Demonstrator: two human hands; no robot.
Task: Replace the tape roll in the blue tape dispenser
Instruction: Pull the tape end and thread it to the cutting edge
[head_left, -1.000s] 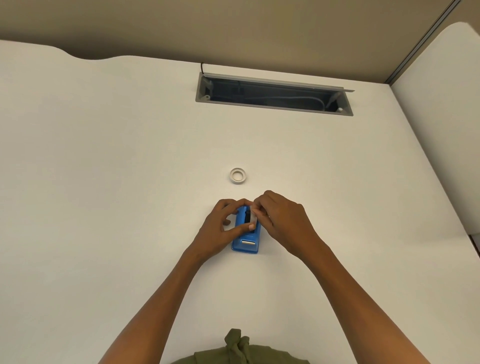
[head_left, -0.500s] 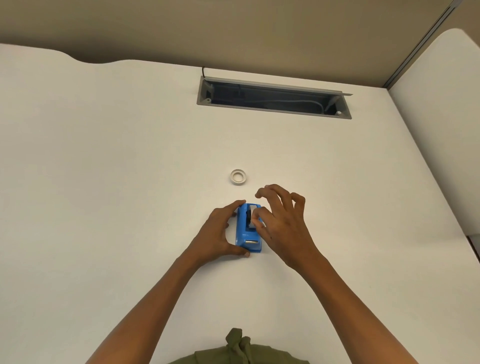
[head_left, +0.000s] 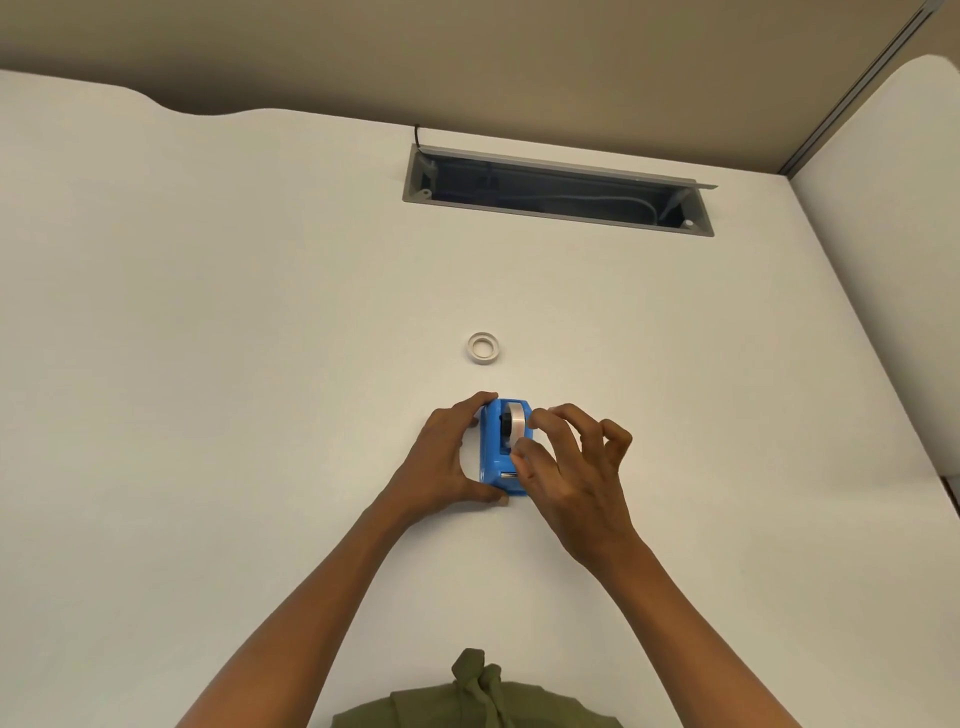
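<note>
The blue tape dispenser (head_left: 493, 457) stands on the white desk (head_left: 208, 415) with a pale tape roll (head_left: 518, 423) seated in its top. My left hand (head_left: 441, 462) grips the dispenser's left side, forefinger at its far end and thumb at its near end. My right hand (head_left: 566, 467) is at the dispenser's right side, with thumb and forefinger pinching at the tape near the roll's front; the other fingers are spread. A second, small whitish tape ring (head_left: 483, 348) lies flat on the desk just beyond the dispenser.
A grey open cable tray (head_left: 556, 192) is sunk into the desk at the back. A white side panel (head_left: 883, 260) borders the desk on the right. Green cloth (head_left: 478, 696) shows at the bottom edge.
My left hand shifted from over the dispenser to clasping its left side. My right hand lifted off the roll's top and opened its fingers, so the roll in the dispenser now shows.
</note>
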